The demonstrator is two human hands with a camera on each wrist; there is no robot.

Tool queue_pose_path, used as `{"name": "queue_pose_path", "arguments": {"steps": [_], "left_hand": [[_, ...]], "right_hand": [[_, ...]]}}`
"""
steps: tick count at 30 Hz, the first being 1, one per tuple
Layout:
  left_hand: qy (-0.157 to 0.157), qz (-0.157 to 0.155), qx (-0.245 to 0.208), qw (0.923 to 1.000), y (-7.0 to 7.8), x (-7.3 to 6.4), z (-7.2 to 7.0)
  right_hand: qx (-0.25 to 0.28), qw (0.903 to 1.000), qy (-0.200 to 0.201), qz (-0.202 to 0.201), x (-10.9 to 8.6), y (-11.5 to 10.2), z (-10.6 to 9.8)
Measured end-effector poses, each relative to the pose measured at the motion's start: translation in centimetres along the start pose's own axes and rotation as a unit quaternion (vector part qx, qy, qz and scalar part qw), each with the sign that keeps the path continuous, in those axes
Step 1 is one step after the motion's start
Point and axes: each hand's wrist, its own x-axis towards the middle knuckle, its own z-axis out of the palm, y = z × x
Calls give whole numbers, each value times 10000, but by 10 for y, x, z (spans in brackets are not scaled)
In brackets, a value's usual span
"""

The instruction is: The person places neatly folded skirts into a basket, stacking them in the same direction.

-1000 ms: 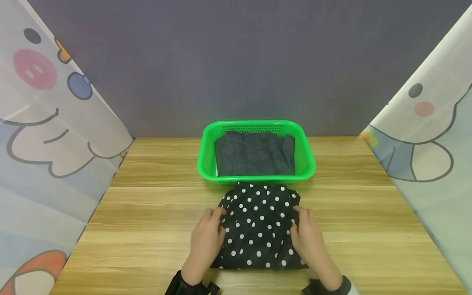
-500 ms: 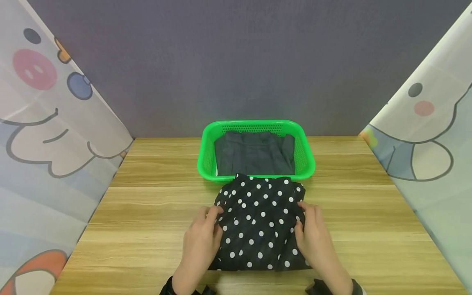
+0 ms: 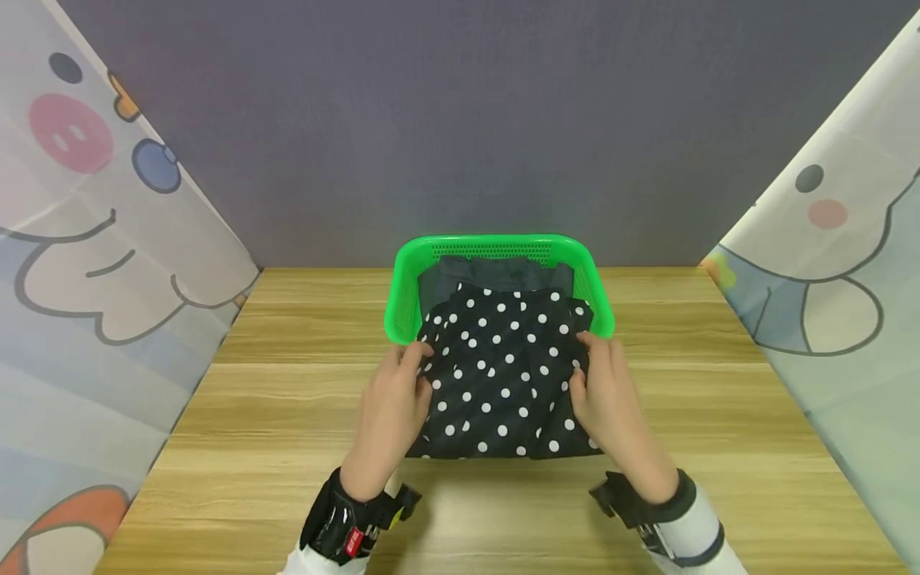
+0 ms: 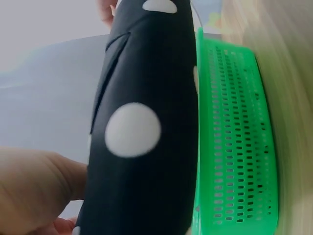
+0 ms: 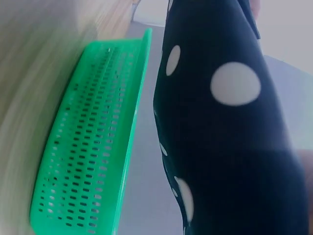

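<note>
A folded black garment with white polka dots (image 3: 503, 375) is held up between both hands, clear of the table in the wrist views. My left hand (image 3: 391, 403) grips its left side, thumb and fingers at the edge; my right hand (image 3: 611, 395) grips the right side likewise. The garment's far part overlaps the front of the green plastic basket (image 3: 604, 319) in the head view, hiding its front rim. Inside the basket lies a folded dark grey garment (image 3: 496, 273), partly covered from sight. In the left wrist view the dotted cloth (image 4: 146, 186) is above the rim's level.
The basket stands at the back of a wood-grain table (image 3: 287, 415), close to a dark grey wall panel (image 3: 460, 120). White cartoon-printed sheets flank the table at left (image 3: 93, 319) and right (image 3: 826, 303).
Both hands have lifted the polka-dot garment and carried it forward, away from the body, so it now overlaps the basket. The basket and the grey garment have not moved.
</note>
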Motion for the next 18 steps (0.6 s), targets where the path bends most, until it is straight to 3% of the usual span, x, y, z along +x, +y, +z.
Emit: {"name": "queue_pose_path", "arguments": {"steps": [3,18], "left_hand": [[-45,8,34,10000,-3,13,6],[90,304,-60,9995,-5,16,4]], "right_hand": [[-19,10000,-33,-30,12,6,3],[-199,9996,-204,-33,14,3,-3]]}}
